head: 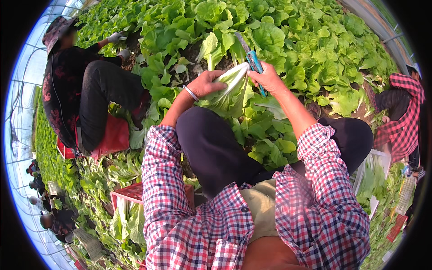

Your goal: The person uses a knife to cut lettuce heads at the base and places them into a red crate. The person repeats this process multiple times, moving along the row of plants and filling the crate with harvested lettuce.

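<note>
My left hand (pixel 206 83) grips a cut leafy green (pixel 229 91), its white base pointing up and to the right and its leaves hanging over my knee. A sickle-like knife (pixel 254 61) with a blue handle lies in my right hand (pixel 268 78), its dark curved blade pointing away from me. The right thumb is close to the white base of the plant; whether it touches cannot be told. Just beyond both hands, pale-stemmed greens (pixel 210 50) stand in the soil.
Dense leafy greens (pixel 310 44) grow ahead. A gloved person (pixel 64 84) sits at left on a red crate; another person (pixel 405 111) crouches at right. Beside me are a red crate (pixel 130 193) and a white crate (pixel 384 158) with greens. More people and crates are at lower left.
</note>
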Available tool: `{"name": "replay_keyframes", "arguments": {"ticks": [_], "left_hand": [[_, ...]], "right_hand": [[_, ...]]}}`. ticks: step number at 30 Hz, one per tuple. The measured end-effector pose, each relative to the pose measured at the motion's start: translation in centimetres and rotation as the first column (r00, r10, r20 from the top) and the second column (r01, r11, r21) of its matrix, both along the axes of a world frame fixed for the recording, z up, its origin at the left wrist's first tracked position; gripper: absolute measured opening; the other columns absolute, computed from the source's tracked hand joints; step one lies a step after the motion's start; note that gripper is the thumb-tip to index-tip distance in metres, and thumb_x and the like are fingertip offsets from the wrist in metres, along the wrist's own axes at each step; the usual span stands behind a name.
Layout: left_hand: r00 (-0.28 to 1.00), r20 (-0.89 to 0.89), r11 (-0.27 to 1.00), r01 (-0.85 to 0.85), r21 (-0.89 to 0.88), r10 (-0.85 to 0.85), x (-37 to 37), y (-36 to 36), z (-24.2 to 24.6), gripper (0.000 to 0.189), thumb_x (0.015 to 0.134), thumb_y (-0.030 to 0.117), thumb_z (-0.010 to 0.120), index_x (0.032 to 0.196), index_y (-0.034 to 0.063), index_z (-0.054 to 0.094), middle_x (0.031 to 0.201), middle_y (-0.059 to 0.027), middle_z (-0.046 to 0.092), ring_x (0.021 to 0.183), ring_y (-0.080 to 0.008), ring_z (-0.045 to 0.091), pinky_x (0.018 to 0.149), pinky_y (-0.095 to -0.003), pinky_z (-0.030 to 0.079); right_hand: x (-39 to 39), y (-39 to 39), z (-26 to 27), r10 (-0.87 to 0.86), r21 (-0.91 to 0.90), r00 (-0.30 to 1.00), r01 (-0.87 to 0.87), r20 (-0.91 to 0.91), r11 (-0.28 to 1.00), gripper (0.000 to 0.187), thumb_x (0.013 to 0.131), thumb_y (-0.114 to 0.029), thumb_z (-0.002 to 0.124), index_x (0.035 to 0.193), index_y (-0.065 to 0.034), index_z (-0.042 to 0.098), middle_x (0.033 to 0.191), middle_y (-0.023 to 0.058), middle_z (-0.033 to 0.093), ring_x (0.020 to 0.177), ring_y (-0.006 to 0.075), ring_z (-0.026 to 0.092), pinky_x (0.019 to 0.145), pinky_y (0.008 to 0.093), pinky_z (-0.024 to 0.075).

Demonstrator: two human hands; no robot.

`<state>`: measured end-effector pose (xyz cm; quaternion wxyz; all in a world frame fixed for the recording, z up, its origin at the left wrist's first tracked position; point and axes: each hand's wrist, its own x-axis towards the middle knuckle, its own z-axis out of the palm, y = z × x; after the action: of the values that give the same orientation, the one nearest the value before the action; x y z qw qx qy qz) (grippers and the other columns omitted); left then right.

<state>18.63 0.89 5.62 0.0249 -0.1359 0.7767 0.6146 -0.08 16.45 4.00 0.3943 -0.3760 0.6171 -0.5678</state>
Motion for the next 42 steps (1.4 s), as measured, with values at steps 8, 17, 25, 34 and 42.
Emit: {"name": "replay_keyframes", "arguments": {"ticks": [8,17,25,34,42], "left_hand": [[0.998,0.019,0.915,-0.059,0.399,0.056,1.2,-0.1,-0.6,0.031,0.081,0.01,0.059,0.109,-0.0022,0.059,0.093,-0.0027,0.065,0.081,-0.0094,0.057,0.077,-0.0228,0.044],[0.954,-0.19,0.738,-0.046,0.673,0.232,3.3,-1.7,-0.2,0.041,0.08,0.007,0.055,0.12,-0.0035,0.051,0.111,-0.0118,0.061,0.099,-0.0189,0.059,0.092,-0.0316,0.043],[0.97,-0.202,0.72,0.044,0.692,0.135,3.2,-0.6,0.5,0.054,0.08,0.016,0.056,0.127,-0.0054,0.042,0.118,-0.0123,0.056,0.105,-0.0197,0.056,0.094,-0.0313,0.041],[0.908,-0.28,0.944,-0.261,0.2,0.311,2.3,0.8,2.8,0.053,0.088,0.031,0.051,0.128,-0.0034,0.043,0.129,-0.015,0.047,0.122,-0.0239,0.04,0.104,-0.0346,0.027],[0.984,-0.066,0.979,-0.174,-0.11,0.168,0.6,2.0,2.4,0.058,0.074,0.019,0.068,0.123,-0.0017,0.046,0.107,-0.0063,0.057,0.096,-0.014,0.052,0.087,-0.028,0.04]], "right_hand": [[-2.5,1.9,3.0,0.408,0.115,0.895,-0.431,0.18,0.895,0.027,0.078,-0.02,0.064,0.094,-0.001,0.053,0.067,0.0016,0.052,0.051,0.0047,0.045,0.048,0.0196,0.0389],[-2.8,5.1,5.0,0.365,0.011,0.865,-0.393,0.343,0.92,0.047,0.078,-0.026,0.068,0.112,0.0008,0.052,0.069,0.0017,0.054,0.054,0.003,0.043,0.047,0.0171,0.0365],[3.3,1.2,4.5,0.197,-0.3,0.884,-0.068,0.423,0.952,0.045,0.079,-0.019,0.07,0.116,-0.0016,0.05,0.1,0.0029,0.058,0.058,0.0041,0.046,0.049,0.0192,0.042],[5.8,-1.3,4.4,-0.137,-0.298,0.931,0.244,0.338,0.923,0.023,0.079,-0.018,0.069,0.088,-0.0068,0.052,0.067,-0.0032,0.05,0.049,0.005,0.046,0.044,0.0196,0.0406],[6.4,-2.5,1.7,-0.09,-0.275,0.935,0.192,0.343,0.942,0.03,0.083,-0.027,0.064,0.095,-0.0012,0.056,0.059,-0.0002,0.052,0.044,0.0074,0.047,0.041,0.0226,0.0387]]}}
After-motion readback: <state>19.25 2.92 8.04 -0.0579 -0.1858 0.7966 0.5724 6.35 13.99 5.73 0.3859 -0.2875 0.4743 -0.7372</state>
